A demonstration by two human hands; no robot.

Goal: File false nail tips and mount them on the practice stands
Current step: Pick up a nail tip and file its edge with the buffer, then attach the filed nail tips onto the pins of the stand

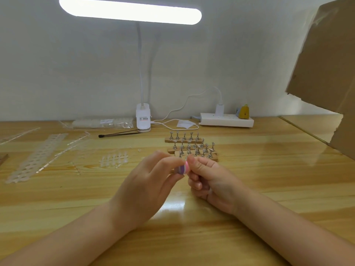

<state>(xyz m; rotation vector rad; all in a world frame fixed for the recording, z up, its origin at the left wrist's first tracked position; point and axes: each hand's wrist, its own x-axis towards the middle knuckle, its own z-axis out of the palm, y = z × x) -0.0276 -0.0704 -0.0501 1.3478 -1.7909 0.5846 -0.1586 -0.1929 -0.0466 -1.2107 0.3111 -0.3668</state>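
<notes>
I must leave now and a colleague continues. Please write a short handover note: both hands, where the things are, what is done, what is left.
Left hand: holds the pink and purple nail file above the table.
Right hand: fingertips pinched at the file; too small to tell if a tip is there.
Practice stands: three rows behind the hands; mounted tips cannot be seen.
Loose nail tips: left of the hands.
Done: cannot tell.
Left: filing and mounting.

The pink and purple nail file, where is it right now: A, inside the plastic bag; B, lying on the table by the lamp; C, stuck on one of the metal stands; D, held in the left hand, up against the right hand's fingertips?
D: the left hand grips the pink and purple nail file in the air, beside the right hand.
</notes>
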